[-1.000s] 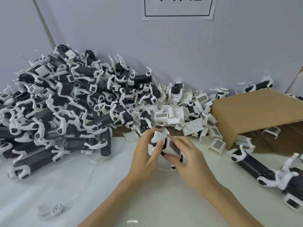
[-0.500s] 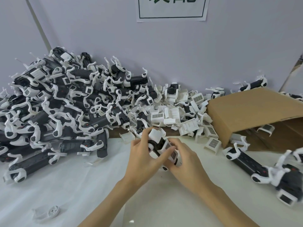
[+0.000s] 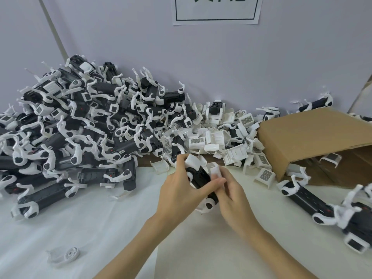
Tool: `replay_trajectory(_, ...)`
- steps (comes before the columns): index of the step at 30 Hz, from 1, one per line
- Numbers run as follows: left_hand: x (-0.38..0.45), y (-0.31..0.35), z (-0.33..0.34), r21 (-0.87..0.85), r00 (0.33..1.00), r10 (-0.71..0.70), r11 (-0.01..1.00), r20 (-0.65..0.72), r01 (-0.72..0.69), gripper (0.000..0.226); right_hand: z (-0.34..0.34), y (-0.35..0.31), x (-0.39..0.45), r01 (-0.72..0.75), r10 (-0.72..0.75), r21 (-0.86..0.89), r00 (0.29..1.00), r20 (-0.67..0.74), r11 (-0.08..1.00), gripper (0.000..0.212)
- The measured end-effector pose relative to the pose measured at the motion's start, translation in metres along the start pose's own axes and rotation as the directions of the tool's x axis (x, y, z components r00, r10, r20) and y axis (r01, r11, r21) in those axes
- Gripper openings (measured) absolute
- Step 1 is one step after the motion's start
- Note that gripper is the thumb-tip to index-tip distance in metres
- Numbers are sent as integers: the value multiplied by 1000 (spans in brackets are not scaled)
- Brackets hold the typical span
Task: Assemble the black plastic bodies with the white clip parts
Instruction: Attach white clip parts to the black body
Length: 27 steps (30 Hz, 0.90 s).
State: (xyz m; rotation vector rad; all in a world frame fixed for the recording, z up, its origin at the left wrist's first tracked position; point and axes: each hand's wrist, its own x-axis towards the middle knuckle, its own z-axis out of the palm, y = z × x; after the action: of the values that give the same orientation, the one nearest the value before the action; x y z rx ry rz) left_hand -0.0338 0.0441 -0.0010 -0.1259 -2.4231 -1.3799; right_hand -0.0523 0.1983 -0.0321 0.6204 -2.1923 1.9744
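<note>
Gripping black body (image 3: 201, 177), seemingly white-clipped

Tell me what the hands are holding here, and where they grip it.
Left hand grips the black body around its middle. Right hand pinches a white clip part against its upper end.

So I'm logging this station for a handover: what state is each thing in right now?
left hand: grips the black body.
right hand: fingers pinch the white clip part.
black body: held above the table, tilted.
white clip part: pressed against the black body; seating cannot be told.
cardboard box: on its side, open.
pile of assembled units: heaped against the wall.
</note>
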Motion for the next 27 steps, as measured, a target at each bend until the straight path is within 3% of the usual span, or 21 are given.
replay_trajectory(4,0,2,-3,8,1000,-4,1000,29,4,80,-3,-3,4,-25,24,96,1000,17,995,28)
replay_trajectory(6,0,1,-3,-15,999,-5,1000,50,6,77,-3,-2,4,-31,27,55,998,56,998,25)
replay_trajectory(8,0,1,-1,-49,998,-13,999,63,16,72,-1,0,3,-29,32,-60,998,50,998,44)
replay_trajectory(11,-1,-1,3,-143,999,-36,989,29,40,46,-1,-2,2,28,-19,-181,998,52,983,56)
replay_trajectory(13,1,-5,1,-332,996,-63,940,56,78,31,-6,-5,2,83,-54,-176,985,165,981,58)
replay_trajectory(16,5,-12,-11,-485,992,8,873,124,54,40,-17,-13,4,-2,25,-109,976,215,994,49)
replay_trajectory(19,8,-17,-22,-522,966,127,853,227,11,55,-31,-17,11,58,-4,-276,981,192,959,32)
replay_trajectory(22,13,-25,-31,-436,922,201,899,330,-40,60,-37,-17,15,128,-45,-423,978,201,897,24)
replay_trajectory(27,21,-33,-36,-219,936,250,956,247,-198,62,-35,-15,14,315,-231,-598,949,215,737,37)
